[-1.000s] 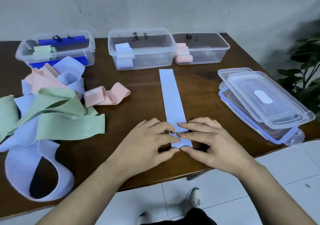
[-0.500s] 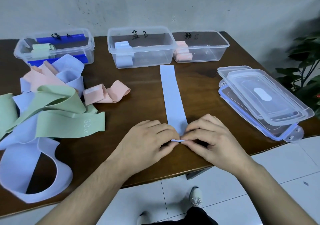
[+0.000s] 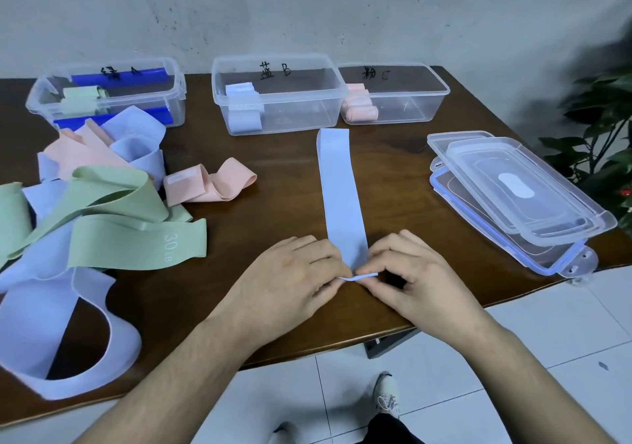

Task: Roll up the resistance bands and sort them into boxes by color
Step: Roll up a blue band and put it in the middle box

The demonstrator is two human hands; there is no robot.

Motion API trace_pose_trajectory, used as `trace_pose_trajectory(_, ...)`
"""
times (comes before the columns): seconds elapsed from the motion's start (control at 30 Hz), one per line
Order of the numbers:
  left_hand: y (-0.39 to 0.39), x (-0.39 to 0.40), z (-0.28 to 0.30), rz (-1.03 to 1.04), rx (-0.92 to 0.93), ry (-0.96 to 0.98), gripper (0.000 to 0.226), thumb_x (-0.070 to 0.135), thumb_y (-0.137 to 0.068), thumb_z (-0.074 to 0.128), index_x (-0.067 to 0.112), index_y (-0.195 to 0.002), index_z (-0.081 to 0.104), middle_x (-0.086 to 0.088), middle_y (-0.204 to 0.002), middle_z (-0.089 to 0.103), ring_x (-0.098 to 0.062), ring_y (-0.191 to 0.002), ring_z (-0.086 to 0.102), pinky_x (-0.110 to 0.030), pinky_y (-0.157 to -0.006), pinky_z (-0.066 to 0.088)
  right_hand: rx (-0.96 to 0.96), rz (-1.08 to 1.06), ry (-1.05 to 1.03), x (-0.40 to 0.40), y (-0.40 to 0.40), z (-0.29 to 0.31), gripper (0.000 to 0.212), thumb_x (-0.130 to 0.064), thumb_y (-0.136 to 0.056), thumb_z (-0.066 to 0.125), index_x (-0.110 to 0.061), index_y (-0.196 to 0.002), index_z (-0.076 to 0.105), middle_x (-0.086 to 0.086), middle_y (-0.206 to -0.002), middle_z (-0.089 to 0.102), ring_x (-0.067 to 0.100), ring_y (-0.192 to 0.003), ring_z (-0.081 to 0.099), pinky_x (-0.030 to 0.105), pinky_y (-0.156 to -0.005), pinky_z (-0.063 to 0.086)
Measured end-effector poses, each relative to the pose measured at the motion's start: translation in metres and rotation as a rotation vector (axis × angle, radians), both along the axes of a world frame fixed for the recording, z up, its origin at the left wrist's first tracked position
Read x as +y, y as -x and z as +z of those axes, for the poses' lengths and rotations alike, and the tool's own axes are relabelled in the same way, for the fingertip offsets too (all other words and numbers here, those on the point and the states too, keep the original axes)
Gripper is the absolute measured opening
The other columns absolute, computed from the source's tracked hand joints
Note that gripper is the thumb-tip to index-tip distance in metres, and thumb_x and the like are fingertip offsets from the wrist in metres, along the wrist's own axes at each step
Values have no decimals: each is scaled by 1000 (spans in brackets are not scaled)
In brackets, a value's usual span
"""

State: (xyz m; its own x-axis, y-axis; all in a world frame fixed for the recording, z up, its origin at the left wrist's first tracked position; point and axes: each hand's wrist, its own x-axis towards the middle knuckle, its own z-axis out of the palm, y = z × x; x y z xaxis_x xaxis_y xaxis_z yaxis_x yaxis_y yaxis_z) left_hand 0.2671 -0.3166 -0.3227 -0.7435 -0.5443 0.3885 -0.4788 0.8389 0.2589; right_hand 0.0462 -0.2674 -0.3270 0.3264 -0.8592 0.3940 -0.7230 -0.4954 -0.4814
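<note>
Now, left hand [image 3: 290,272] and right hand [image 3: 413,272] — both pinching flat blue band [image 3: 340,190] near end, table [image 3: 273,211].

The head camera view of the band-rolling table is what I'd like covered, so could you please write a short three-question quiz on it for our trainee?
1. True or false: both hands pinch the near end of the flat blue band.
2. Which clear box holds pink rolls: A, the left box; B, the middle box; C, the right box?
3. Fill in: the green band in the loose pile is printed "30 ___".

Key
1. True: left hand and right hand pinch it.
2. C.
3. LB.
</note>
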Motion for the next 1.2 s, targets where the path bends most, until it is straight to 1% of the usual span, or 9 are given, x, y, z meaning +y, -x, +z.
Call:
trace_pose_trajectory(0.17, -1, -1, 0, 13, 66, -110, 21, 32, -94, 54, 22, -97, 72, 12, -93, 64, -4, -78, 51, -18, -76, 45, -34, 2, -41, -1, -1, 1, 11, -28, -90, 72, -22, -98, 76, -16, -95, 61, 7, -88, 54, 18, -78, 42)
trace_pose_trajectory(0.3, -2, 0, 5, 43, 56, -166, 22, 41, -94, 55, 27, -102, 71, 19, -90, 61, 5, -76, 42, -10, -74, 39, -107, -1, -83, 3, -2, 3, 19, -14, -86, 77, -24, -103, 74, -17, -92, 62, 0, -85, 54, 11, -76, 38)
trace_pose_trajectory(0.47, -2, -1, 5, 71, 60, -204, 22, 42, -95, 50, 32, -100, 69, 19, -89, 60, 15, -75, 43, -6, -73, 32, -152, -20, -125, 0, -2, 5, 9, -18, -88, 76, -25, -91, 71, -16, -86, 62, 4, -81, 55, 13, -72, 37)
trace_pose_trajectory(0.57, 0, -1, 5, 64, 53, -173, 23, 39, -96, 50, 30, -98, 70, 17, -91, 57, 5, -74, 44, -11, -70, 34, -137, -15, -120, 0, -3, 2, 2, -22, -90, 73, -22, -90, 71, -15, -89, 61, 13, -85, 58, 22, -74, 44)
trace_pose_trajectory(0.63, 0, 0, 4, 70, 36, -132, 27, 39, -96, 47, 28, -99, 72, 15, -91, 54, -3, -73, 46, -15, -68, 36, -109, -30, -99, -1, -3, 0, 9, -28, -92, 69, -20, -91, 71, -14, -92, 59, 15, -87, 58, 26, -75, 46)
trace_pose_trajectory(0.8, 0, 2, 5, 80, 27, -112, 29, 42, -90, 52, 26, -98, 74, 12, -92, 55, -4, -65, 41, -14, -65, 38, -37, -25, -75, 1, -3, 2, 17, -34, -91, 66, -20, -98, 72, -16, -99, 55, 10, -91, 55, 22, -78, 45)
trace_pose_trajectory(0.9, -1, 1, 4, 44, 32, -136, 24, 37, -90, 56, 23, -98, 73, 10, -96, 55, -7, -69, 46, -13, -67, 39, 3, 2, -72, -1, -1, 4, 17, -33, -94, 65, -20, -103, 73, -15, -101, 57, 9, -93, 54, 25, -80, 46)
trace_pose_trajectory(1.07, 0, 2, 4, 16, 22, -115, 21, 29, -92, 55, 19, -96, 73, 8, -97, 58, -7, -69, 52, -13, -70, 40, 49, 8, -7, -1, -1, 3, 18, -31, -96, 64, -19, -105, 74, -12, -101, 58, 5, -88, 47, 18, -80, 42)
trace_pose_trajectory(1.2, 1, 1, 5, 36, 22, -152, 28, 33, -93, 51, 18, -98, 74, 9, -96, 61, -6, -70, 55, -12, -71, 42, 104, -27, 28, 1, 1, 4, 22, -34, -97, 63, -19, -109, 74, -10, -101, 58, 7, -87, 46, 17, -79, 42)
